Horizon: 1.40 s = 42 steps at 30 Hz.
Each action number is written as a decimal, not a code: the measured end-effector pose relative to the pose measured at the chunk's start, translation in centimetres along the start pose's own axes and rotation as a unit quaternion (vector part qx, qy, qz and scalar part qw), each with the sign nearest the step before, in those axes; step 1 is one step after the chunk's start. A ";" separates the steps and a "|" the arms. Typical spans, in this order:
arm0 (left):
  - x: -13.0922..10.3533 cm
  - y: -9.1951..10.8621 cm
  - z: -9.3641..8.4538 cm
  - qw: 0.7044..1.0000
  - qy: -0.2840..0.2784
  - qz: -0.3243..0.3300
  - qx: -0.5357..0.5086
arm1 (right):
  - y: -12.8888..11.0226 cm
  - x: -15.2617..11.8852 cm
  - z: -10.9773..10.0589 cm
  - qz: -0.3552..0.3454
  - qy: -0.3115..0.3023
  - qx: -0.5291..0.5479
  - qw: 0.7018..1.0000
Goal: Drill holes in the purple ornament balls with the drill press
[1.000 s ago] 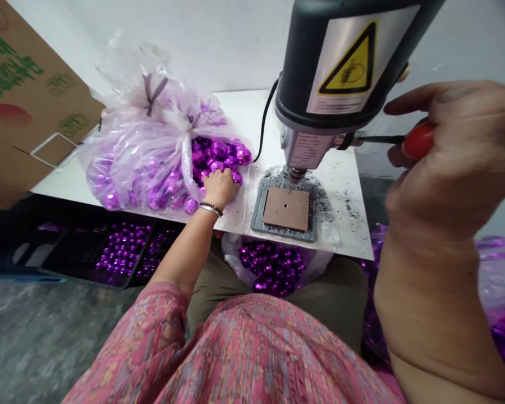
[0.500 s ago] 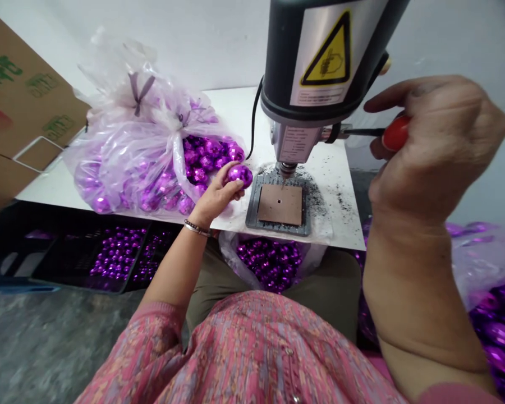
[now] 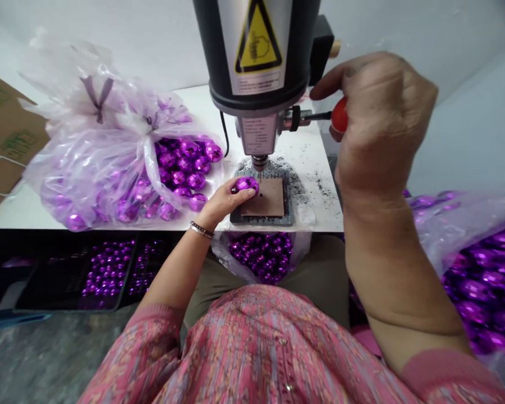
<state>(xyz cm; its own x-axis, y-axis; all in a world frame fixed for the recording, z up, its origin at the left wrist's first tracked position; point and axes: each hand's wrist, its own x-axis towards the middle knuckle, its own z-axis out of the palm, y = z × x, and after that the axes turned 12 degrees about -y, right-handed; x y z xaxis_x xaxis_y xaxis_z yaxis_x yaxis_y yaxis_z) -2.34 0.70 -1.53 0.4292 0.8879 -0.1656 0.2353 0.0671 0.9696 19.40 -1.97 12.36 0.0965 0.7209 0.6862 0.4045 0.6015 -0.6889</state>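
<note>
Ball (image 3: 247,184) hovers above a debris-strewn white table (image 3: 185,106).

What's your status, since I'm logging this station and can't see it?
Left hand: grip on purple ball, beside the drill bit. Right hand: on red knob. Nothing visible between ball and bit.

Behind your left fingers (image 3: 244,194) sit a dark beaded bracelet (image 3: 203,227) and a silvery bangle (image 3: 201,232); farther back come your pink, multicolour-flecked top (image 3: 244,348), its ribbed cuffs (image 3: 162,311), shiny buttons (image 3: 289,387) and olive trousers (image 3: 330,269).
</note>
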 end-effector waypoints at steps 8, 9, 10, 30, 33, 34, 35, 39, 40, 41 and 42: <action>1.4 0.2 0.2 0.997 -0.008 -0.077 0.024 | -0.2 -0.3 -0.2 -0.020 -0.019 -0.007 1.000; 1.5 0.3 0.3 0.996 -0.007 -0.082 0.035 | -0.3 -0.2 -0.1 -0.020 -0.022 -0.005 1.000; 1.6 0.5 0.4 0.995 -0.007 -0.086 0.047 | -0.4 -0.2 -0.1 -0.018 -0.025 -0.004 1.000; 2.8 1.3 2.2 0.959 -0.033 -0.029 0.281 | -0.7 -0.7 -0.5 -0.013 -0.045 0.073 0.996; 3.2 0.3 1.9 0.962 -0.047 -0.001 0.269 | -0.6 -1.2 -0.4 -0.006 -0.051 0.079 0.996; 3.3 -0.1 1.8 0.962 -0.042 0.008 0.271 | -0.5 -1.4 -0.3 -0.005 -0.046 0.078 0.996; 3.4 -0.5 1.9 0.961 -0.035 0.015 0.274 | -0.3 -1.7 -0.3 -0.003 -0.037 0.073 0.997; 3.4 -1.3 2.1 0.959 -0.011 0.035 0.282 | 0.4 -2.8 -0.1 -0.005 -0.016 -0.020 1.000; 3.4 -1.4 2.2 0.958 -0.009 0.036 0.284 | 0.5 -3.1 -0.2 -0.008 -0.018 -0.046 0.999; 3.4 -1.4 2.2 0.957 -0.008 0.037 0.286 | 0.7 -3.3 -0.2 -0.013 -0.021 -0.064 0.998; 3.4 -1.4 2.3 0.956 -0.005 0.037 0.289 | 0.9 -3.5 -0.3 -0.021 -0.022 -0.072 0.997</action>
<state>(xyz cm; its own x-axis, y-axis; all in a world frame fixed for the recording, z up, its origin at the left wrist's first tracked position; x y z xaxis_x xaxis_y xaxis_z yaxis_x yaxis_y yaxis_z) 0.75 2.59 -3.82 0.4720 0.8754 -0.1044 0.6454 -0.2624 0.7174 19.67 -4.06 9.38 0.0384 0.7126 0.7005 0.5342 0.5778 -0.6170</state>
